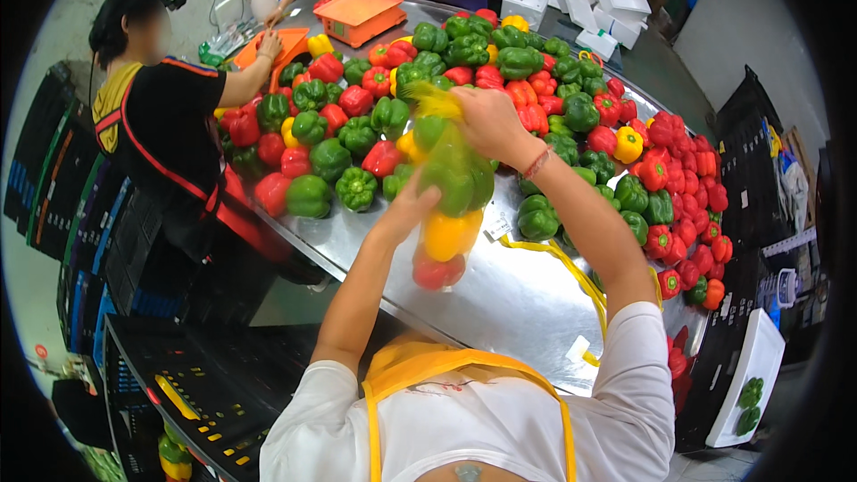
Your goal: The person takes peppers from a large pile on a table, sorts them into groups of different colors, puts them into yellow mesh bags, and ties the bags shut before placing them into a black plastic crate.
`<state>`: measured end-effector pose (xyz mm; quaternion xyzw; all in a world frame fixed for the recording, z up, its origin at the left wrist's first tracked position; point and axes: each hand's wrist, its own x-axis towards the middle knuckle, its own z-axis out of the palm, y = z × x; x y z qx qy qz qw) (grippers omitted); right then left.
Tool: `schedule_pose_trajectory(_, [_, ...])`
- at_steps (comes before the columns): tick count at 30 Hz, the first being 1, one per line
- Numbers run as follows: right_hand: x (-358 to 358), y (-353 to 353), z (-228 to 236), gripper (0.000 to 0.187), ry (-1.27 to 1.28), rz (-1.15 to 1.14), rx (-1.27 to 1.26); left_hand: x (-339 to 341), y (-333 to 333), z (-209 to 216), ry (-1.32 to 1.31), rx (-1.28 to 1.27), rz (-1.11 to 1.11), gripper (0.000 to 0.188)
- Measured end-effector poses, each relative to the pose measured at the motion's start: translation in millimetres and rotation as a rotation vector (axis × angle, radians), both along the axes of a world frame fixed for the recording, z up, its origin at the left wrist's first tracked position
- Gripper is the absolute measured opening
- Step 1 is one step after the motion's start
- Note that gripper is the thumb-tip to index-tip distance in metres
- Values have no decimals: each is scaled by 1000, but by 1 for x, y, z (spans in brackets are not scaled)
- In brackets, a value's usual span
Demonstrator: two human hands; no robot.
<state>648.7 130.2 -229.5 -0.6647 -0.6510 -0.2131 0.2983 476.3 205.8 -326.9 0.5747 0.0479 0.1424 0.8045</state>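
Above the steel table (446,308) hangs a yellow net bag (437,100) of bell peppers, smeared by motion. Inside, green peppers (457,180) are uppermost, a yellow pepper (453,234) lies beneath them and a red pepper (438,270) is at the bottom. My right hand (491,123) is closed round the gathered top of the net. Lower down, my left hand (406,207) grips the bag's left side, its fingertips partly hidden. Loose red, green and yellow bell peppers (357,136) lie beyond both hands.
More peppers (683,187) are heaped at the table's right edge. Yellow strips (571,263) and a white tag (497,228) lie nearby. Orange scales (360,16) stand at the back. A co-worker (165,116) stands left; black crates (170,393) sit at lower left.
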Motion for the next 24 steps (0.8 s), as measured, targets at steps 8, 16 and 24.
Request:
schedule_pose_trajectory(8, [-47,-33,106,17,-345,127,-73,-54,-1,60,-235,617,269,78])
schedule_pose_trajectory(16, [-49,-19,135,18,0,191,-85,38,45,73,-139,-268,-77,67])
schedule_pose_trajectory(24, [18,-28,109,11,441,80,-188,11,17,66,-136,446,217,53])
